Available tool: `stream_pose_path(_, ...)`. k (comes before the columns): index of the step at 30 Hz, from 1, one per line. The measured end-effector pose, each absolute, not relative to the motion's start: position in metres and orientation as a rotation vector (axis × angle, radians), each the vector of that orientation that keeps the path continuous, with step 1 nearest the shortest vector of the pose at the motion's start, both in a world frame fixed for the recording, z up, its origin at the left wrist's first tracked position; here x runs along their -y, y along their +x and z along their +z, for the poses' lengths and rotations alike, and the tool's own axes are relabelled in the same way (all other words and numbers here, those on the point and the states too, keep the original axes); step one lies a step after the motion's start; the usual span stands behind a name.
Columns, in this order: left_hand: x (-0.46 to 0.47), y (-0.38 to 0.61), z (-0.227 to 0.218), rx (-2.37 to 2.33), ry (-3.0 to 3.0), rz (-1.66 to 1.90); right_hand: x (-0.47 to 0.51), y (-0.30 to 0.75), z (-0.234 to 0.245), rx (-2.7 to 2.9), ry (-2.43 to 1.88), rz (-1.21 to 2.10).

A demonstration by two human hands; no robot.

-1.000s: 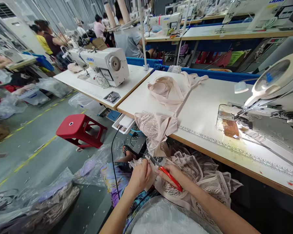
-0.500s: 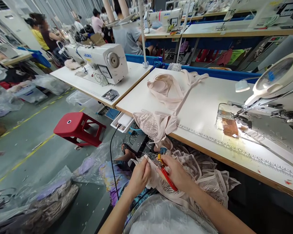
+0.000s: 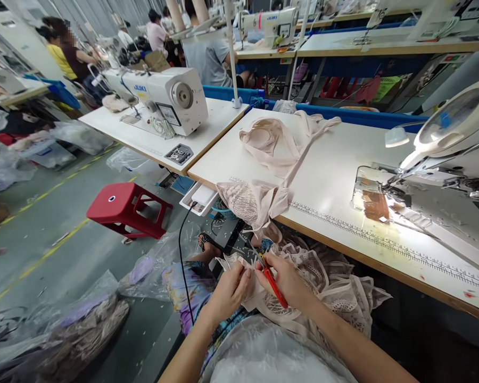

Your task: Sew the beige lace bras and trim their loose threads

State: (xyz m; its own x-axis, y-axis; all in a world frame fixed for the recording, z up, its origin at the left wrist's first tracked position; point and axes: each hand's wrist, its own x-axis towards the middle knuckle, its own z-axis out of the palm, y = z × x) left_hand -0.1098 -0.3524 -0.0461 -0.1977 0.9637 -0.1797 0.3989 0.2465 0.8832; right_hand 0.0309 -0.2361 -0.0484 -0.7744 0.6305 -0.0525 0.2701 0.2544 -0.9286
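Note:
Above my lap, my left hand (image 3: 230,287) pinches the edge of a pale beige lace bra (image 3: 259,298). My right hand (image 3: 285,279) is closed around scissors (image 3: 274,287) with red and yellow handles. Their blades point up and away, just beside the fabric at my left fingers. The right fingertips are close to the cloth, and I cannot tell whether they grip it too. More lace pieces (image 3: 343,298) lie heaped to the right of my hands, under the table edge. Another beige bra (image 3: 247,202) hangs over the front edge of the table, its straps trailing back across the top.
A sewing machine (image 3: 431,186) with a lit lamp and magnifier stands on the white table (image 3: 327,159) at right. Another sewing machine (image 3: 159,96) is at the left. A red stool (image 3: 123,207) and plastic bags (image 3: 88,319) are on the floor. Co-workers sit farther back.
The scissors have turned so their blades now show, pointing up and away from the cloth. My left hand has shifted slightly right, closer to my right hand.

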Motion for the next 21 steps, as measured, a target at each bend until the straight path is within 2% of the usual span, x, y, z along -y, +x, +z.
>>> stream_pose_path(6,0.350,-0.109,-0.048,-1.740,1.240,0.977,0.240,0.030,-0.050,2.173,-0.855,1.537)
stream_pose_path(10,0.354,-0.110,-0.051,-1.768,1.253,1.035,0.234,0.036,-0.050,2.078,-0.831,1.680)
stream_pose_path(16,0.367,-0.113,-0.056,-1.778,1.293,1.262,0.213,0.055,-0.048,1.864,-0.666,1.882)
stream_pose_path(21,0.370,-0.110,-0.062,-1.848,1.186,1.464,0.219,0.055,-0.057,1.839,-0.714,1.931)
